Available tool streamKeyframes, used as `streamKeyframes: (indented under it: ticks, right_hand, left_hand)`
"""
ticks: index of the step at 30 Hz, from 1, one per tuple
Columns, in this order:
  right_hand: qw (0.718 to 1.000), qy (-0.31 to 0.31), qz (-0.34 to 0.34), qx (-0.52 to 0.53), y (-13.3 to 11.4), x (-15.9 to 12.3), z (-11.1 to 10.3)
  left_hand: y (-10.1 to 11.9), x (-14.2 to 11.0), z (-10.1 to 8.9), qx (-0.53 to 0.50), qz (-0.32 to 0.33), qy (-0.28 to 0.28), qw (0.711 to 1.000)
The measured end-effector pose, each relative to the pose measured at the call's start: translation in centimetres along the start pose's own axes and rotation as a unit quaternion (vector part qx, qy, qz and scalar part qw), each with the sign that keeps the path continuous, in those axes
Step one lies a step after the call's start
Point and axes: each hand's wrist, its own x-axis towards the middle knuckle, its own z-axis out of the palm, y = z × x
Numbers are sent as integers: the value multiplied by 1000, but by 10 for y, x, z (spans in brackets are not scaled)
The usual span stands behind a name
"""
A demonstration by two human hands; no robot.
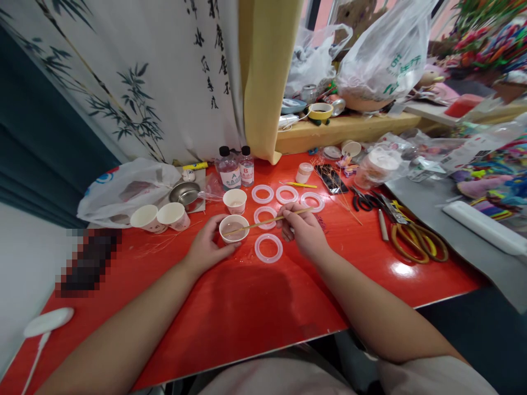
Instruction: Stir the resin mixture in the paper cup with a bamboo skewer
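Observation:
My left hand (pixel 208 245) is wrapped round a paper cup (pixel 234 237) that holds a cloudy pinkish liquid. A thin wooden stick (pixel 267 221) is pinched in my right hand (pixel 302 227), its far end dipping into that cup. Between and behind my hands lie several translucent ring molds; the nearest ring mold (pixel 269 260) rests flat just right of the cup. Just behind, a second paper cup (pixel 234 210) stands upright. Two bottles with black caps stand farther back, a bottle marked A (pixel 229 178) and a bottle marked B (pixel 246 174).
Left on the red table (pixel 247 307) are two paper cups (pixel 158 218), a metal bowl (pixel 184 195) and a plastic bag (pixel 129 192). To the right lie scissors (pixel 411 241), pliers (pixel 365 199) and a grey mat (pixel 436 225). A small jar (pixel 303 173) stands behind the rings.

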Motion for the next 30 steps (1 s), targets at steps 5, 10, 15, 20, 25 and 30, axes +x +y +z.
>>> streamKeyframes:
  ticks: [5,10,15,20,25,30]
  right_hand:
    - [1000,0,6,-1,0,0,1]
    - [1000,-1,6,6,1,0,0]
    - [1000,0,7,11,2,0,0]
    - [1000,2,9,13,1,0,1]
    - [1000,2,12,12,1,0,0]
    - [1000,6,4,12,1,0,-1]
  left_hand:
    - [2,0,0,0,-6,-2,1000]
    - [1,0,0,1,-4,-9,1000]
    - [1,-1,0,2,-5,-6,1000]
    - [2,0,-1,1,-8,-8,1000]
    - [2,0,0,8,-7,-7,1000]
    - [2,-1,0,3,-9,-9,1000]
